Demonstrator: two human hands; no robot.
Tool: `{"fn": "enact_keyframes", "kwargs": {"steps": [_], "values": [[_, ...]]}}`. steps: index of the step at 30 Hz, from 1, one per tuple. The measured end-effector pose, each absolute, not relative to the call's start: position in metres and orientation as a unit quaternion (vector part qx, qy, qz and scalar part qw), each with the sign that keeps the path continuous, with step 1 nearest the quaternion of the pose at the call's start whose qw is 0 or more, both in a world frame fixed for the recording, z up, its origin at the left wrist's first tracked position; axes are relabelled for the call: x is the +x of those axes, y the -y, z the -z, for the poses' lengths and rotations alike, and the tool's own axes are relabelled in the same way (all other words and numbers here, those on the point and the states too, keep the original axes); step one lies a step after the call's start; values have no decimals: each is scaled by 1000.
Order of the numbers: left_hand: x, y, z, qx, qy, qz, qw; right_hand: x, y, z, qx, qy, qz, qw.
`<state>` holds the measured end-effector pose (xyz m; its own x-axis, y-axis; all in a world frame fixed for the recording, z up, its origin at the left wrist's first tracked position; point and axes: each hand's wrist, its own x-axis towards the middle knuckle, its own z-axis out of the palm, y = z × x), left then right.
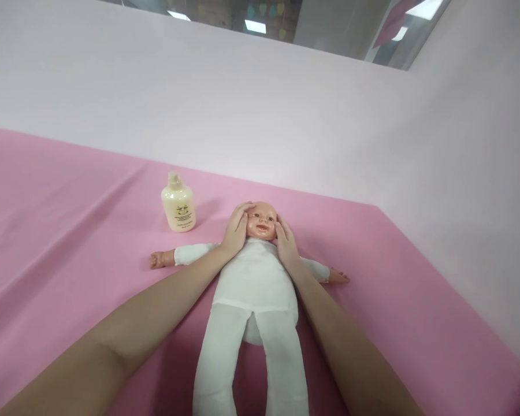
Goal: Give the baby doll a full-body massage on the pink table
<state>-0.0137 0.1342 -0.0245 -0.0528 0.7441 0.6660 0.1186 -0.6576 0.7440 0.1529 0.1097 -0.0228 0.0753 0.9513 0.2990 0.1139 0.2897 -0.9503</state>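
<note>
A baby doll (pixel 255 277) with a white cloth body lies on its back, its legs toward me and its arms spread to the sides. My left hand (pixel 237 230) rests along the left side of the doll's head, fingers pointing up beside the cheek and forehead. Against the right side of the head lies my right hand (pixel 286 240), its fingertips at the cheek. The doll's face shows between both hands, and the head is cradled by them. Both hands' fingers are stretched out, partly hidden behind the head.
A cream-coloured bottle (pixel 179 205) with a dark label stands beyond the doll's outstretched arm on the left. Pink cloth (pixel 91 231) covers the surface, with folds at the left. A white wall (pixel 242 104) with a window (pixel 260 20) rises behind.
</note>
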Motion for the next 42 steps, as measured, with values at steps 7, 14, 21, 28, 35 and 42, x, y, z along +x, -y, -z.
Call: {"fn": "enact_keyframes", "kwargs": {"steps": [7,14,21,28,35,42], "values": [[-14,-135,26,653,-330,-634,252,148,-98,7,-451,614,-364,536],[-12,-133,27,672,-352,-604,245,151,-105,19,-463,576,-376,559],[-13,-141,31,621,-363,-626,302,155,-115,29,-463,545,-403,571],[-12,-148,36,584,-390,-632,327,156,-115,29,-467,545,-399,571],[-10,-145,37,603,-375,-622,331,151,-104,14,-451,582,-398,547],[-11,-141,35,633,-374,-607,301,150,-100,10,-464,602,-368,536]]}}
